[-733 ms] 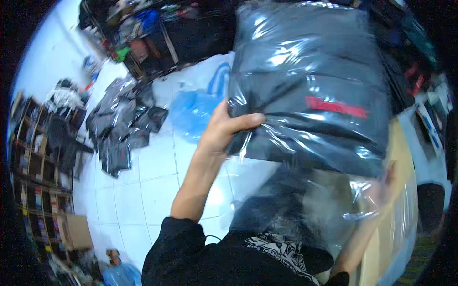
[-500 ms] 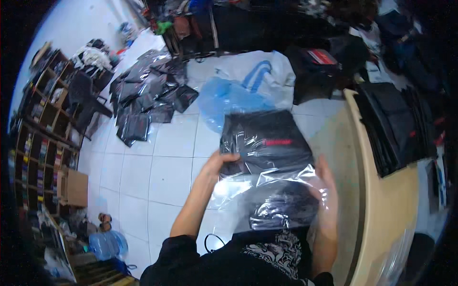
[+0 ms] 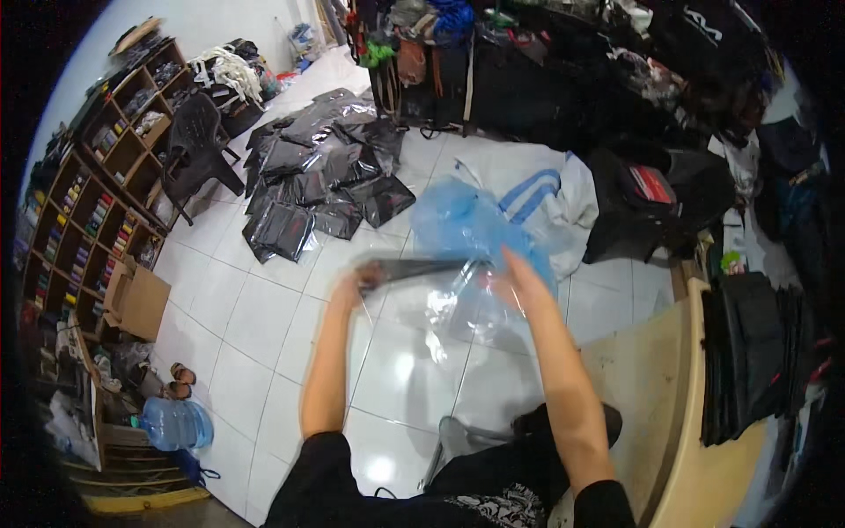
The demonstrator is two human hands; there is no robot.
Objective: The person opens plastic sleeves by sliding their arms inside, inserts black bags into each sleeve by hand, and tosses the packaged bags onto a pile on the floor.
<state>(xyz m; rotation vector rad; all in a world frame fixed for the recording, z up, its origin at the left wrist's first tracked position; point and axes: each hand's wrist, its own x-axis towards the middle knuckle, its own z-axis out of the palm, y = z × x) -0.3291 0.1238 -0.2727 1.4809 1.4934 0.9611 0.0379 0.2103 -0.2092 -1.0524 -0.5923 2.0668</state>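
Observation:
Between my two hands I hold a folded black fabric item (image 3: 422, 267) in a clear plastic bag, out in front of me above the floor. It is tilted almost edge-on, so only a thin dark strip shows. My left hand (image 3: 361, 280) is closed on its left end, somewhat blurred. At the other end my right hand (image 3: 519, 283) grips the package, its fingers partly hidden by glare and plastic. The bag's loose clear film (image 3: 453, 308) hangs below the dark strip. Beyond it lies a pile of similar black packages (image 3: 326, 167) on the floor.
A blue plastic bag (image 3: 466, 220) and a white sack (image 3: 563, 189) lie ahead. On my right a table (image 3: 687, 352) bears stacked black fabric items (image 3: 748, 352). Shelves of thread spools (image 3: 88, 220), a dark chair (image 3: 201, 145), a carton (image 3: 136, 299) and a water bottle (image 3: 179, 425) stand left.
The package has gone from facing me, with its red mark showing, to nearly edge-on and farther from my body. Both hands keep hold of it. My view has shifted.

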